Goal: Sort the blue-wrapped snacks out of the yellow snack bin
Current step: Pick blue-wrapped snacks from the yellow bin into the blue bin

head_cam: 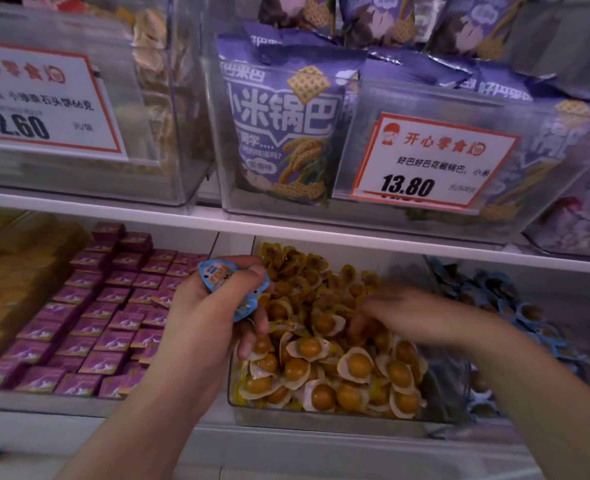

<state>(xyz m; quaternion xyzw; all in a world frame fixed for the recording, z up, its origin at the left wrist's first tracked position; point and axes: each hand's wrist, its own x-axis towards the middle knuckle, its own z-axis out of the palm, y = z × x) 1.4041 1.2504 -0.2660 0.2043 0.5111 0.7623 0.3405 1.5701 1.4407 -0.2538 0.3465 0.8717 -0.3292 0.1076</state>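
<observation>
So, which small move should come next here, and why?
Probably the right hand, blurred among the yellow snacks, should keep searching for blue wrappers, because the left hand already holds blue-wrapped snacks; no other blue one is clearly visible there.

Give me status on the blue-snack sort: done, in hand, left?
Done: cannot confirm; the blue-wrapped snacks in the right-hand bin may simply be its own stock. In hand: the left hand grips collected blue-wrapped packs over the yellow snack bin; the right hand, motion-blurred, reaches into the yellow snacks. Left: no blue visible on top; deeper layers hidden.
</observation>
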